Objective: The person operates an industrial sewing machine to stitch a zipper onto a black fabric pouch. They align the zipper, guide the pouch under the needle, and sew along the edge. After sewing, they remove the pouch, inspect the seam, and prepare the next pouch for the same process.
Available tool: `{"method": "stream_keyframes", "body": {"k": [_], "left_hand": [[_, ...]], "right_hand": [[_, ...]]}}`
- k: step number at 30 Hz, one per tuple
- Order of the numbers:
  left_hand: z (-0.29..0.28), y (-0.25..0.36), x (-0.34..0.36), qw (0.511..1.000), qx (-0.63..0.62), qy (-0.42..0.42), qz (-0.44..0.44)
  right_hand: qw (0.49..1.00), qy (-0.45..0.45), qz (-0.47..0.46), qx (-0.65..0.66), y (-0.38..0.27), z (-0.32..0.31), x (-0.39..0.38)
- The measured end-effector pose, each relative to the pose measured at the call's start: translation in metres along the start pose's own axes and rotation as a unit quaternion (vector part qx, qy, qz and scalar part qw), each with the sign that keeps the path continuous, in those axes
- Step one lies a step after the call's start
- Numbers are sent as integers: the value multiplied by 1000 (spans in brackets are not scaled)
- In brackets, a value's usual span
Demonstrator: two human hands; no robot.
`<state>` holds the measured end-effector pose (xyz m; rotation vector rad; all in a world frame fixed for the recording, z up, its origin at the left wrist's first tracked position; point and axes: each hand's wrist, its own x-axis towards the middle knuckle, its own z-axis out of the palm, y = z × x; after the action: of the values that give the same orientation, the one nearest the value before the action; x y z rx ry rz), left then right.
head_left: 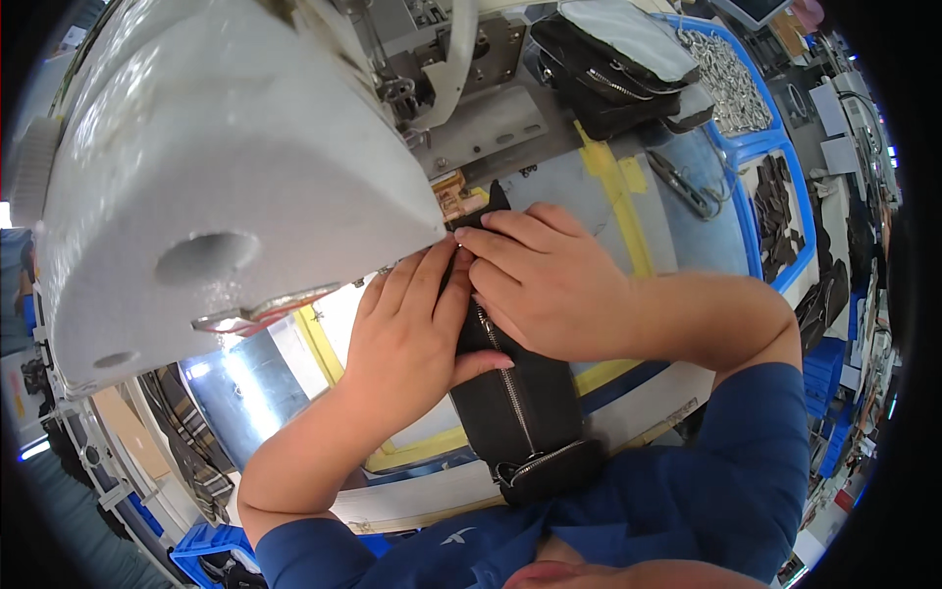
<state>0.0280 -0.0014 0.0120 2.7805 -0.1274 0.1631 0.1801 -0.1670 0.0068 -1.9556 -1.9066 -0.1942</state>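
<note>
Head view: black fabric (554, 393), silvery zip (512, 391).

One head view, wide fisheye, left camera of the worn pair. Sits high on the near side, above the wearer's blue shirt (657, 506), looking steeply down and forward over the table (564, 167). Upright, not mirrored. Close range: left hand (407, 329) and right hand (569, 280) about mid-view, forearms (702, 309) in from left and right. White machine (245, 167) looms big at left, blocks part of table. Far right reaches past blue trays (748, 216). Straight edges bow outward.
</note>
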Motion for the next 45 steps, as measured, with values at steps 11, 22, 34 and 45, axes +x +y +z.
{"method": "stream_keyframes", "body": {"k": [11,22,34,45], "left_hand": [[5,1,-1,999,-48,10,-14],[1,4,2,1000,-18,-6,1],[5,4,1,999,-21,-14,-20],[3,4,4,1000,-3,-9,4]], "right_hand": [[997,-75,-5,29,1,-4,1],[996,-86,-26,18,2,-3,-1],[987,-131,-34,82,6,-7,-3],[989,-99,-8,113,7,-12,-3]]}}
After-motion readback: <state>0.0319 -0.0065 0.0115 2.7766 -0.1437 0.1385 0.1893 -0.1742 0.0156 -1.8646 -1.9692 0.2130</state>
